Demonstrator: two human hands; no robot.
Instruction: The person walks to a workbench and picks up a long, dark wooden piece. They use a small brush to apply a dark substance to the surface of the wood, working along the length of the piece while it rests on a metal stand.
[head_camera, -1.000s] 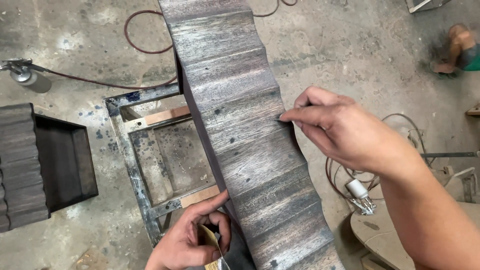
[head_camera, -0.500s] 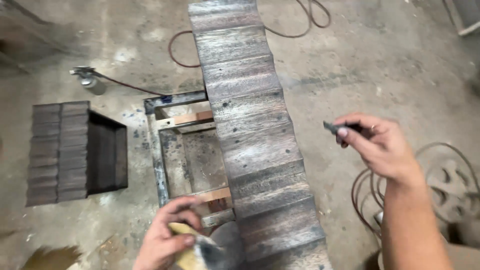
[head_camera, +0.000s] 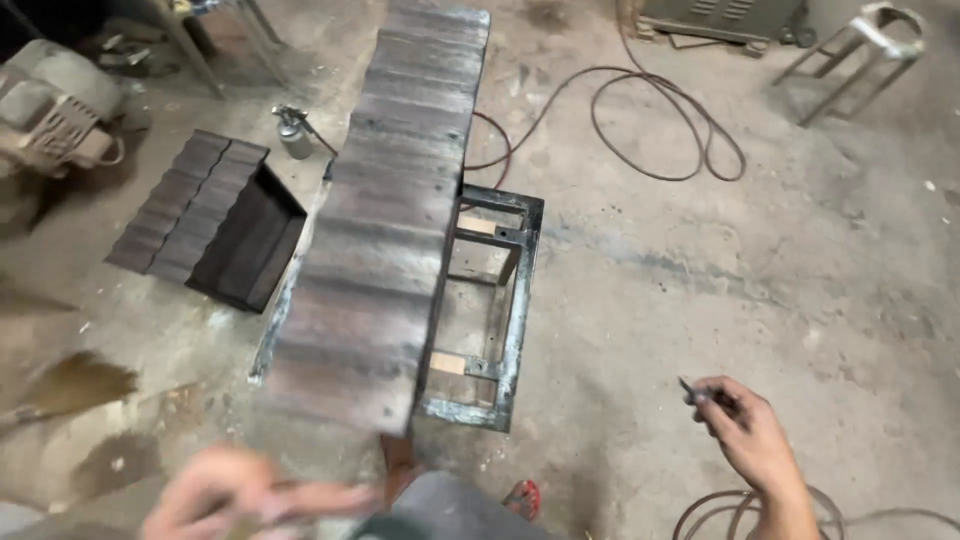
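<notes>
A long, dark, stepped metal roofing sheet (head_camera: 385, 220) lies across a rectangular metal frame (head_camera: 515, 320) on the concrete floor. My right hand (head_camera: 745, 430) is low at the right, apart from the sheet, and pinches a small dark marking tool (head_camera: 692, 392) between its fingertips. My left hand (head_camera: 250, 495) is blurred at the bottom, just below the sheet's near end, fingers curled around something pale I cannot make out.
A short piece of the same stepped sheet (head_camera: 205, 220) lies on the floor at the left. A spray gun (head_camera: 295, 130) sits behind it. A hose loops (head_camera: 650, 120) at the back, a metal stand (head_camera: 860, 45) stands far right, and a cable coil (head_camera: 740, 510) lies bottom right.
My right hand has come off the sheet's edge and dropped to the lower right with the tool. The view has swung, so the sheet now sits left of the frame. My left hand blurs with motion.
</notes>
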